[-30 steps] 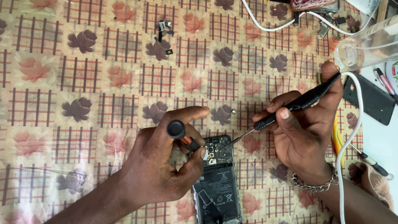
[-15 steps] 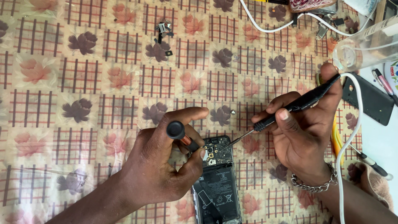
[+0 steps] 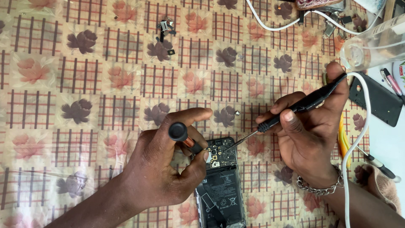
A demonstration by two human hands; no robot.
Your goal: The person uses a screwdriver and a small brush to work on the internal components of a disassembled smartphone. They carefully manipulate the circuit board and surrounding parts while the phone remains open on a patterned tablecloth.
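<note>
An opened phone (image 3: 221, 185) lies back-up on the flowered tablecloth, its circuit board (image 3: 220, 154) bare at the top end. My left hand (image 3: 162, 166) rests against the phone's left side and grips a short screwdriver with a round black cap (image 3: 178, 131), its tip on the board's left edge. My right hand (image 3: 310, 135) holds a long black soldering-type tool (image 3: 301, 107) like a pen; its thin metal tip touches the board from the right. A white cable (image 3: 358, 126) trails from that tool's rear end.
Small loose metal parts (image 3: 165, 28) lie at the far middle of the cloth, and a tiny screw (image 3: 237, 113) sits just beyond the phone. At the right are a black phone cover (image 3: 377, 101), a clear plastic container (image 3: 373, 44), pens and white cables.
</note>
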